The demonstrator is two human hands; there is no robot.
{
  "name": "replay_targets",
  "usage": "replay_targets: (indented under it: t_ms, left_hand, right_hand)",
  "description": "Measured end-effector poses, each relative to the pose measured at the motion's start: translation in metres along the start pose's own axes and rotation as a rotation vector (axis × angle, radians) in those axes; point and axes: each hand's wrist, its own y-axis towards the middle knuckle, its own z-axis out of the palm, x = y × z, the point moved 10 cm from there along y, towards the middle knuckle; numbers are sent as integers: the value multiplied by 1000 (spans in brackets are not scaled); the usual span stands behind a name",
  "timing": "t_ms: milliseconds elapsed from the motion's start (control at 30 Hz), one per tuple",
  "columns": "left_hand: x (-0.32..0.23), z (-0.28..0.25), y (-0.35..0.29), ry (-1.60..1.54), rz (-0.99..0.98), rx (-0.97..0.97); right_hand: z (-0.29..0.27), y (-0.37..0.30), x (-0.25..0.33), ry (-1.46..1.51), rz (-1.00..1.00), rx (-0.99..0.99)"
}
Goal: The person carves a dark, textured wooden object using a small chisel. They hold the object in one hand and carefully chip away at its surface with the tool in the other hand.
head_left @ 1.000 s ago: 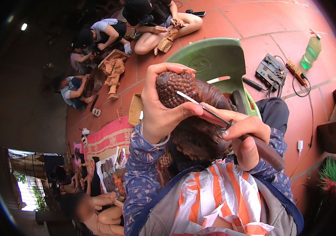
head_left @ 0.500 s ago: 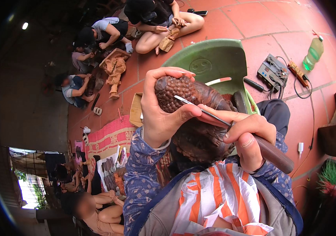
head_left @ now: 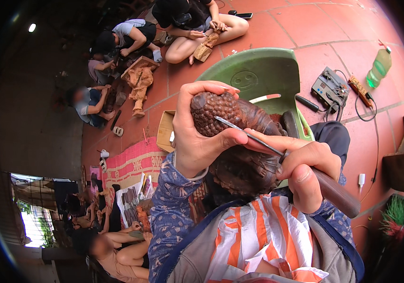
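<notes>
A dark brown wood carving (head_left: 217, 112) with a knobbly rounded end lies tilted over my lap. My left hand (head_left: 190, 146) wraps round that end, fingers over the far side. Its thumb lies by the blade of a chisel (head_left: 338, 191), which has a thin metal shaft and a dark wooden handle. My right hand (head_left: 309, 165) grips the chisel where shaft meets handle, forefinger stretched along the carving. The blade tip rests on or just over the knobs. Beneath my hands, part of the carving is hidden.
Beyond the carving stands a green plastic tub-like thing (head_left: 244, 70). On the tiled floor to the right are a grey control box (head_left: 328, 87), a power strip (head_left: 360, 89) and a bottle of green liquid (head_left: 379, 66). Several people work at left, near a reddish carving (head_left: 140, 82).
My right hand and the chisel have shifted slightly right and down. The carving and my left hand sit a little farther right; both grips stay the same.
</notes>
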Motion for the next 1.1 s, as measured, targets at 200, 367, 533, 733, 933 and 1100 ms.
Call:
replay_targets:
  t_ms: [200,367,533,733,933,1100]
  left_hand:
    - [0,0,0,18,15,-7]
    - [0,-1,-1,25,-2,-26]
    - [3,-1,0,-15,11,-6]
    - [5,-3,-2,-33,-6,-22]
    - [2,-2,-1,34,-6,-47]
    - [0,-1,0,62,4,-52]
  right_hand:
    - [0,4,-1,-41,-74,41]
    - [5,8,3,-82,-170,158]
    - [-10,-8,9,-28,-440,-30]
    - [-11,4,-8,17,-201,82]
    - [-15,16,-14,39,-55,142]
    - [-18,29,-12,62,-65,174]
